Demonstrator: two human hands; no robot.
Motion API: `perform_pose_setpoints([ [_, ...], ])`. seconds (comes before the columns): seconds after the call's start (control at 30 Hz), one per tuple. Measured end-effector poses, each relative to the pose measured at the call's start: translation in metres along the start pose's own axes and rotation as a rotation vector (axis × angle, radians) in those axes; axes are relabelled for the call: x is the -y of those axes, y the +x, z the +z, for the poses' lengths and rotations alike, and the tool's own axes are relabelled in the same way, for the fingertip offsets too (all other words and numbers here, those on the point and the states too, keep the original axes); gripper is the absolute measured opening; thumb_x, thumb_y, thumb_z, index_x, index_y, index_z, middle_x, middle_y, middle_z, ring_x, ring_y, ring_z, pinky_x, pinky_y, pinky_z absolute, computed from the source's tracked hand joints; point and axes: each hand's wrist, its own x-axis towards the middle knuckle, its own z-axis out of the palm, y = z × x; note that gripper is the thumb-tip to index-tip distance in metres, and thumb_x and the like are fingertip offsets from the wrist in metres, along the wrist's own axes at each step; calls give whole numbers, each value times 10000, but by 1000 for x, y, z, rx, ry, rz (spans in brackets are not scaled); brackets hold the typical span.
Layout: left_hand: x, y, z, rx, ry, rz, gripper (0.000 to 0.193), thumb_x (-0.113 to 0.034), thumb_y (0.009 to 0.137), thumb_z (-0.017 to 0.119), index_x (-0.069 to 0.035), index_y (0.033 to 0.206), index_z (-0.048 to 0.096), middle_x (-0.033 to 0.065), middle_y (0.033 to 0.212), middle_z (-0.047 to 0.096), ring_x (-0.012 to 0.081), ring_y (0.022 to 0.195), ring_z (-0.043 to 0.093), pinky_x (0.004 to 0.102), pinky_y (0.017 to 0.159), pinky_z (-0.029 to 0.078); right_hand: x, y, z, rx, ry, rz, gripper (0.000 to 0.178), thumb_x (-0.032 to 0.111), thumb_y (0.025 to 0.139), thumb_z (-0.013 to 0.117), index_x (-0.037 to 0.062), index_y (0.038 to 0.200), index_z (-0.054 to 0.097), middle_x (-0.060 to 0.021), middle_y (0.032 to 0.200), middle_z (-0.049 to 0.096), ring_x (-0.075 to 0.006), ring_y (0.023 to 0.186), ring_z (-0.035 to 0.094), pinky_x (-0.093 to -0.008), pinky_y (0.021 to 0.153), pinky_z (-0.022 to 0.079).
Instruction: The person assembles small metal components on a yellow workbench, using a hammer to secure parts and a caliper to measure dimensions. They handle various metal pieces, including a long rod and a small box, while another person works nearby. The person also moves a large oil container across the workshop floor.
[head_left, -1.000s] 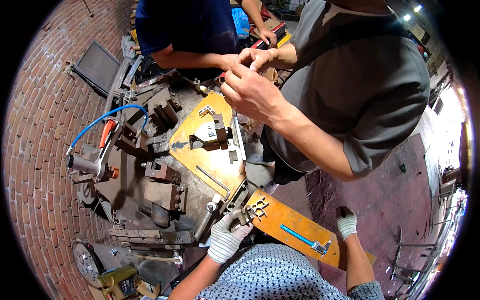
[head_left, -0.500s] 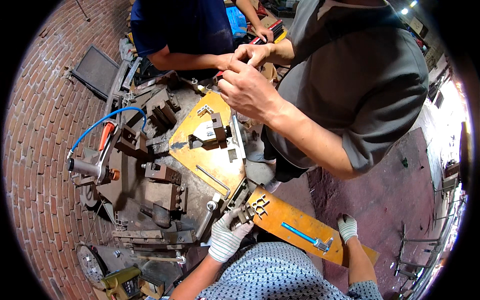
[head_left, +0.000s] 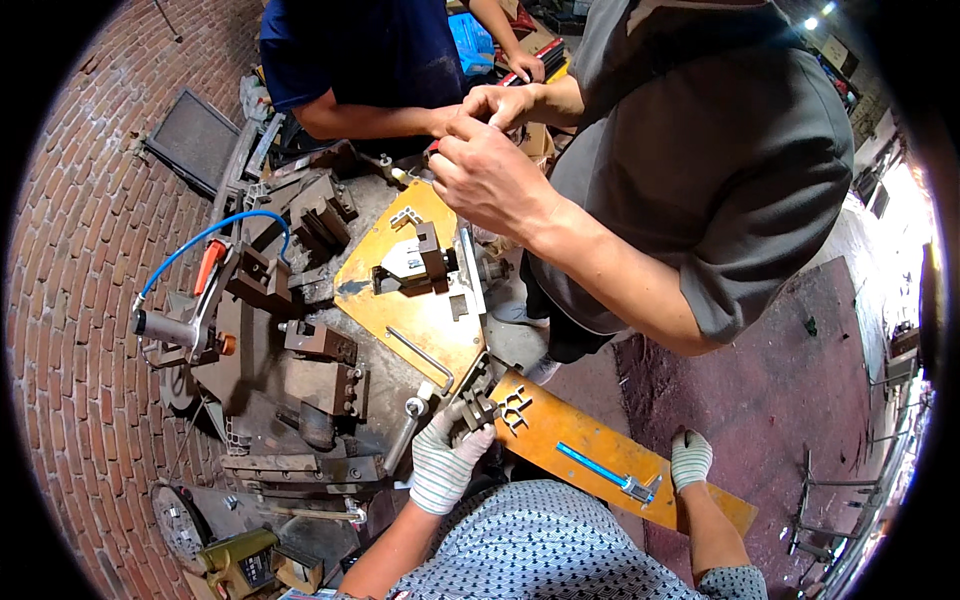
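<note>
My left hand [head_left: 442, 462], in a striped white glove, has its thumb and fingers closed around a dark slotted metal block [head_left: 480, 408]. The block is next to the upper left end of an orange-yellow board [head_left: 560, 430]. Several small cut profile pieces [head_left: 515, 409] lie on the board near the block. Farther right on it rests a caliper [head_left: 605, 471] with a blue beam. My right hand [head_left: 691, 459], gloved too, is by the board's right edge, near the caliper's jaw end; its fingers bend down and their tips are hidden.
Beyond the board, a yellow plate [head_left: 410, 330] carries a hex key [head_left: 420, 358] and a metal fixture [head_left: 428, 255]. At the left stand metal blocks [head_left: 325, 385] and a clamp tool with a blue hose [head_left: 215, 232]. Two co-workers stand opposite; one's hand [head_left: 490, 170] reaches over the plate.
The view has shifted slightly. My left hand and the metal block have moved a little up and left, toward the yellow plate. My right hand stays beside the board.
</note>
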Motion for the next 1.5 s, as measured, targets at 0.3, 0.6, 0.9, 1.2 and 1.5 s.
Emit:
perform_pose_setpoints([
  [0.3, -15, 12, 18, -32, -17, 17, 421, -93, 888, 760, 37, 1255, 600, 42, 1087, 681, 81, 960, 617, 247, 870, 516, -14, 4, 10, -19, 0, -36, 399, 335, 961, 531, -27, 964, 700, -290, 980, 670, -464, 943, 642, -490, 841, 495],
  [0.6, -34, 9, 15, -144, 171, 54, 320, -102, 896, 752, 38, 1171, 669, 54, 949, 712, 98, 833, 670, 240, 757, 547, -5, 2, 9, 5, 104, 36, 433, 363, 1003, 529, -28, 948, 709, -248, 917, 706, -393, 859, 679, -422, 810, 505],
  [0.9, -55, 2, 15, -84, -32, -169, 316, -179, 920, 740, 40, 1133, 659, 73, 900, 720, 65, 770, 658, 198, 657, 529, 0, 1, 9, 78, 215, 87, 467, 367, 1026, 535, -66, 955, 695, -180, 893, 741, -235, 800, 674, -353, 797, 510],
  [1.2, -50, -2, 12, -2, -263, -261, 349, -186, 940, 706, 76, 1159, 630, 121, 996, 714, 175, 864, 728, 238, 703, 580, -7, 4, 13, 75, 139, 85, 494, 391, 1026, 526, -50, 889, 702, -185, 820, 724, -223, 722, 630, -372, 741, 498],
  [1.5, -43, -2, 6, 84, -388, -321, 519, -341, 917, 714, 81, 1199, 605, 139, 1021, 701, 193, 871, 725, 258, 700, 578, -13, 5, 20, 30, 208, 49, 518, 433, 1015, 533, -27, 841, 695, -103, 709, 663, -163, 613, 534, -333, 622, 456],
])
